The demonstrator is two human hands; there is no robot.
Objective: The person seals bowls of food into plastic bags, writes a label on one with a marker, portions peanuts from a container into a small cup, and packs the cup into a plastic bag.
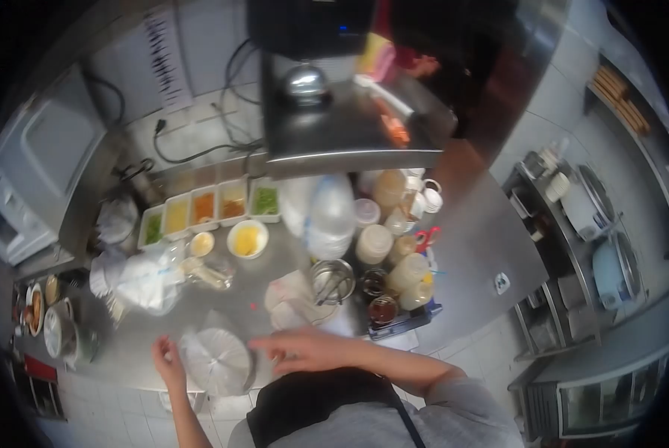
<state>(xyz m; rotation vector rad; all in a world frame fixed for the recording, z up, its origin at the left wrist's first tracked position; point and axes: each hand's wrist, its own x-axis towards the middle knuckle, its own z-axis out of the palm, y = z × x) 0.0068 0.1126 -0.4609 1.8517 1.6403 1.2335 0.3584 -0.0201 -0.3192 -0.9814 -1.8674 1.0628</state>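
Observation:
A round container wrapped in a thin, clear plastic bag point(218, 361) sits at the counter's near edge, between my two hands. The bag's gathered film spreads over its top. My left hand point(169, 364) is raised just left of the bag, its fingers loosely bent and apart, with nothing visible in them. On the other side, my right hand point(298, 350) reaches toward the bag, index finger stretched out and the others slightly curled. It appears to hold nothing. Past my right hand lies a crumpled pale cloth point(289, 297).
White tubs of toppings point(203, 208) line the back, with a bowl of yellow food point(248, 240) before them. Plastic bags point(149, 282) lie at left. A metal pot point(332, 281), sauce bottles point(409, 272) and red-handled scissors point(425, 238) stand right. A steel shelf point(353, 163) overhangs the counter.

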